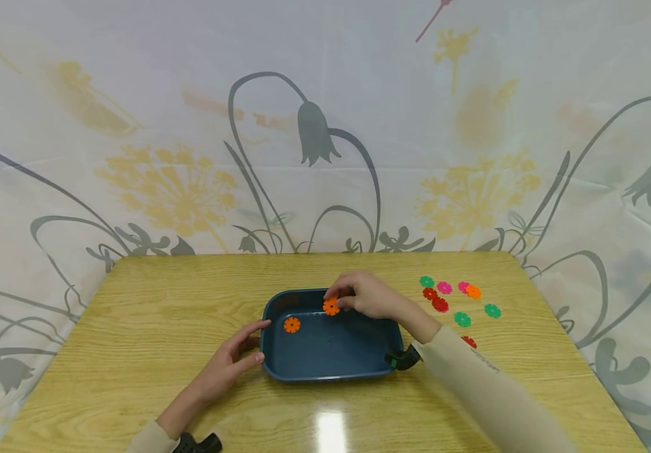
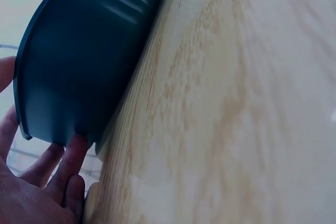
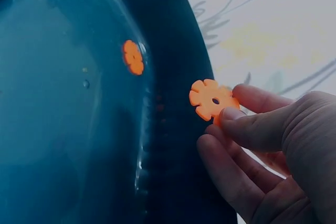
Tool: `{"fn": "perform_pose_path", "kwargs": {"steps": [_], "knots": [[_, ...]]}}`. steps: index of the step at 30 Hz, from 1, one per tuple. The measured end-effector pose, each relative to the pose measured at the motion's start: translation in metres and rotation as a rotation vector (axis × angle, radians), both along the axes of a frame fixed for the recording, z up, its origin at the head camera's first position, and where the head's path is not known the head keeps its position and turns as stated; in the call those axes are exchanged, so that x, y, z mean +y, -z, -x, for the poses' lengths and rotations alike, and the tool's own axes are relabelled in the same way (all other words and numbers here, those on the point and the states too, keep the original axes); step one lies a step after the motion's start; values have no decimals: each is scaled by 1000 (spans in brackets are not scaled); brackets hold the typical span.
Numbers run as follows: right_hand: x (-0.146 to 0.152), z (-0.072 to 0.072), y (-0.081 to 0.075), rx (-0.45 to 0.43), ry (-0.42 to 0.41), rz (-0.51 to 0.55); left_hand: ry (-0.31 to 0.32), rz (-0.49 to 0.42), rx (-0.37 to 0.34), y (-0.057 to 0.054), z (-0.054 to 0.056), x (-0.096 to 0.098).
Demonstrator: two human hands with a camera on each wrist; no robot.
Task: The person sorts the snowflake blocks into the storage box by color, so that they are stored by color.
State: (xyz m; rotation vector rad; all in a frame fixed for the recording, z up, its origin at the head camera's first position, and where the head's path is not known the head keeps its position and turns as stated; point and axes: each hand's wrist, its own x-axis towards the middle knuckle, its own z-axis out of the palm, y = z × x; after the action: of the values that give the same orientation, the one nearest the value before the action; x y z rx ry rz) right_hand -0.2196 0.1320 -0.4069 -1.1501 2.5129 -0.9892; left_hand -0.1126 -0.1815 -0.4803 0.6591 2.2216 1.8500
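My right hand (image 1: 364,294) is over the far side of a dark blue plastic tray (image 1: 331,358), pinching an orange notched flower disc (image 3: 205,98) between thumb and fingers. In the right wrist view the disc stands tilted, its centre hole showing. A second orange flower disc (image 1: 292,324) lies inside the tray toward its left end. My left hand (image 1: 228,365) rests against the tray's left end, fingers spread. From the left wrist, its fingertips (image 2: 79,142) touch the outer wall of the tray.
To the right on the wooden table (image 1: 178,302) lie several loose flower discs: green (image 1: 463,319), red (image 1: 440,304), pink (image 1: 444,287) and orange (image 1: 473,291). The right sleeve (image 1: 478,384) partly covers one red disc (image 1: 469,341). A patterned cloth (image 1: 314,207) hangs behind the table.
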Motion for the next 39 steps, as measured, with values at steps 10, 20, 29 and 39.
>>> {"fn": "perform_pose_path", "kwargs": {"steps": [10, 20, 29, 39], "knots": [[-15, 1, 6, -19, -41, 7, 1, 5, -1, 0, 0, -1], [-28, 0, 12, -12, -84, -10, -12, 28, -24, 0, -1, -1], [-36, -2, 17, -33, -127, -6, 3, 15, -12, 1, -1, 0], [-46, -1, 20, -93, -158, -35, 14, 1, -4, 1, -1, 0]]}}
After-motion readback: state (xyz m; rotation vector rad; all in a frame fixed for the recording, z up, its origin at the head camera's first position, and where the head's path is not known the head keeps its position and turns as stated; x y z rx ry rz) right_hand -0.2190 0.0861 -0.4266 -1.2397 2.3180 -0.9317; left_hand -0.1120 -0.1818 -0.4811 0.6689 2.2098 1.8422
